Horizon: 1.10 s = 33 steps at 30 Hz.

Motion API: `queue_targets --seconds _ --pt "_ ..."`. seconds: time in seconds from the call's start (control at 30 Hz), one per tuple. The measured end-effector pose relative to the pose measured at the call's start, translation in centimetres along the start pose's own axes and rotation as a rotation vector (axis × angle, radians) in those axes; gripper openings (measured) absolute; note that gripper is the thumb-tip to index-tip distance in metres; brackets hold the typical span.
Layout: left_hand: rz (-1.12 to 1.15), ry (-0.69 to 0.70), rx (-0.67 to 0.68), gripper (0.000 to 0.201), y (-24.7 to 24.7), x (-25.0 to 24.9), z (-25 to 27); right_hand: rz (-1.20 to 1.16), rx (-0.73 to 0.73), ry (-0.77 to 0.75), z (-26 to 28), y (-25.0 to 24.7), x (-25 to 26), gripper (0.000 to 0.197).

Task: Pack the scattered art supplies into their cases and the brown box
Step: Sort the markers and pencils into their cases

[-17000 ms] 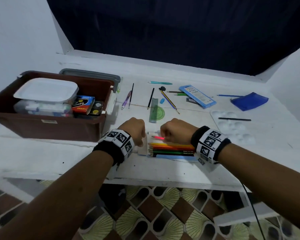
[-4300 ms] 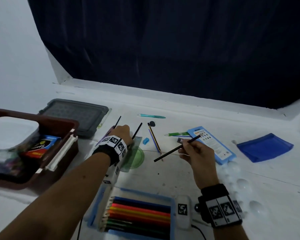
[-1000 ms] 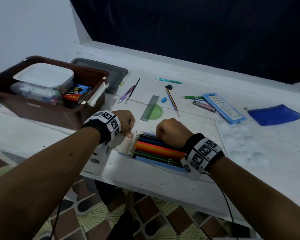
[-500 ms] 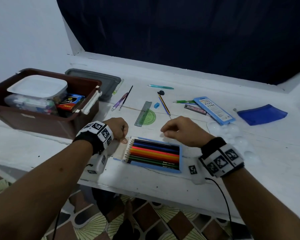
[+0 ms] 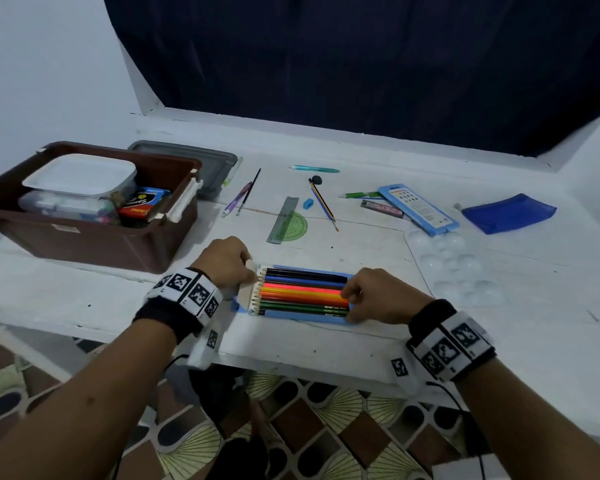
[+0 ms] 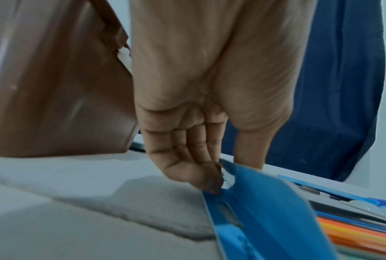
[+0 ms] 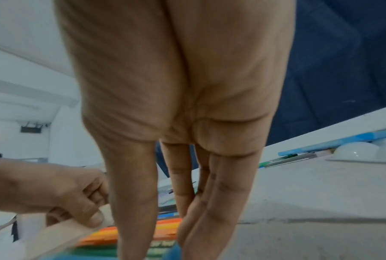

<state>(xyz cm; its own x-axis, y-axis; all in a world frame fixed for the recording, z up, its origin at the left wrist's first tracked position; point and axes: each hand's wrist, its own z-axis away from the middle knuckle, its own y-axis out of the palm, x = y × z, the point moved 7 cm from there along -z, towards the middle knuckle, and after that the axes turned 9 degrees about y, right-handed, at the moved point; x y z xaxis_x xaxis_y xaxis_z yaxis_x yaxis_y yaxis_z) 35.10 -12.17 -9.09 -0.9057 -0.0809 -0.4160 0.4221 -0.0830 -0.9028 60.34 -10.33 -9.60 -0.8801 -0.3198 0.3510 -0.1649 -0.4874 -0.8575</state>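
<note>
A blue pencil case lies open near the table's front edge, holding a row of coloured pencils. My left hand pinches the case's flap at the pencil-tip end; the left wrist view shows its fingertips on the flap's blue edge. My right hand is at the other end. Its straight fingers and thumb press down on the pencils' blunt ends. The brown box stands at the left, holding a white tub and small packs.
Beyond the case lie a ruler, green protractor, sharpener, and several pens, pencils and brushes. A flat blue case, blue pouch and white palette sit at the right. A grey lid lies behind the box.
My right hand came down from beyond the case onto the pencils' blunt ends. My left hand stays at the flap end, and the flap now stands up a little.
</note>
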Motion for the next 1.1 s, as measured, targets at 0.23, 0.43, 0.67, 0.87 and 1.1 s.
queue_targets --seconds 0.23,0.43,0.67,0.87,1.1 --pt "0.147 0.147 0.122 0.026 1.7 -1.6 0.9 0.214 -0.004 -0.006 -0.1 0.6 1.2 0.023" --pt "-0.122 0.222 0.305 0.074 2.0 -1.8 0.4 0.425 -0.020 -0.039 -0.2 0.6 2.2 0.030" --pt "-0.271 0.313 0.354 0.081 2.3 -3.1 0.8 0.338 -0.027 -0.014 -0.1 0.4 1.8 0.018" --pt "-0.294 0.390 0.273 0.071 2.4 -2.8 0.7 0.438 -0.063 0.029 -0.6 1.0 1.7 0.028" --pt "-0.221 0.451 0.236 0.066 3.2 -2.4 0.9 0.402 -0.066 0.066 -0.3 1.6 2.2 0.023"
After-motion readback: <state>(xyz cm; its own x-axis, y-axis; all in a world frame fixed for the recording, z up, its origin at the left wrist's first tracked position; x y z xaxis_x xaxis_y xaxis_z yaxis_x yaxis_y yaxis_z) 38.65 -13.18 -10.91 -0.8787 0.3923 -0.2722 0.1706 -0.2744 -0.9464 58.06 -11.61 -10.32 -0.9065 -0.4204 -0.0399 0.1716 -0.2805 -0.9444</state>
